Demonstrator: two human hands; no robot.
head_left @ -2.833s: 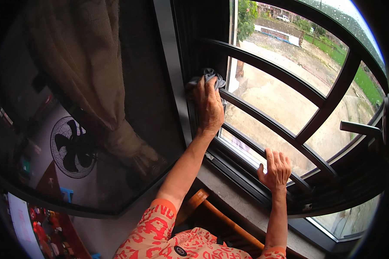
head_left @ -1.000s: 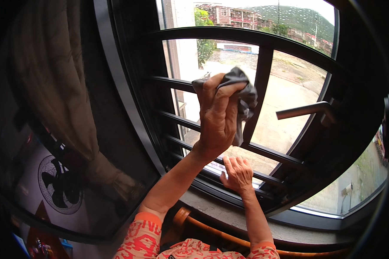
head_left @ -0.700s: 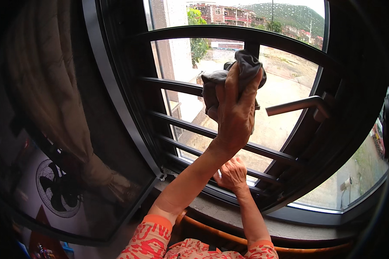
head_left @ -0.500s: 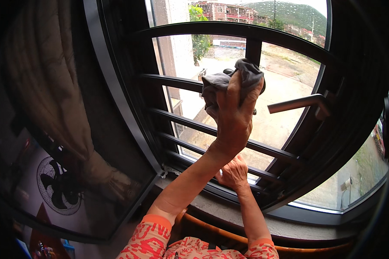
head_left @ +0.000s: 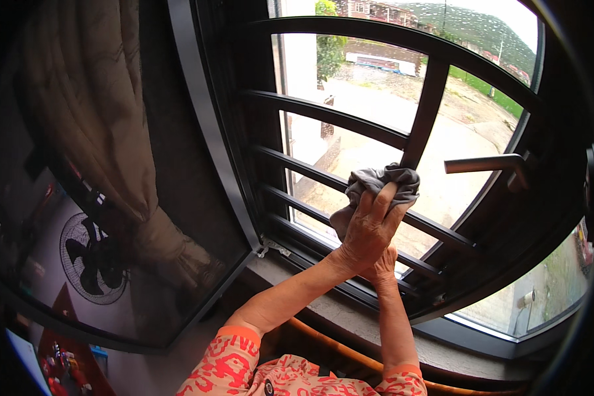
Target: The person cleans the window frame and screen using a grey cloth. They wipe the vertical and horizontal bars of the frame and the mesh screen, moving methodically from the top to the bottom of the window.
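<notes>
A crumpled grey cloth (head_left: 384, 185) is bunched in my left hand (head_left: 366, 231), whose fingers press it against the lower end of the upright bar (head_left: 432, 99) in a dark window grille. There the upright meets a slanting crossbar (head_left: 303, 168). My right hand (head_left: 381, 267) is low by the bottom bars, just behind my left wrist. Most of its fingers are hidden, so I cannot see what it touches.
A metal window handle (head_left: 485, 164) juts out on the right. At left stands a dark glass pane (head_left: 178, 264) showing a curtain (head_left: 89, 99) and a fan (head_left: 92, 257). Below the frame runs a grey sill (head_left: 336, 307), with a curved wooden edge (head_left: 336, 343) nearer me.
My left hand has slid the cloth down the upright bar, from an upper crossbar to a lower one. My right hand is now largely covered by the left. The view has shifted slightly.
</notes>
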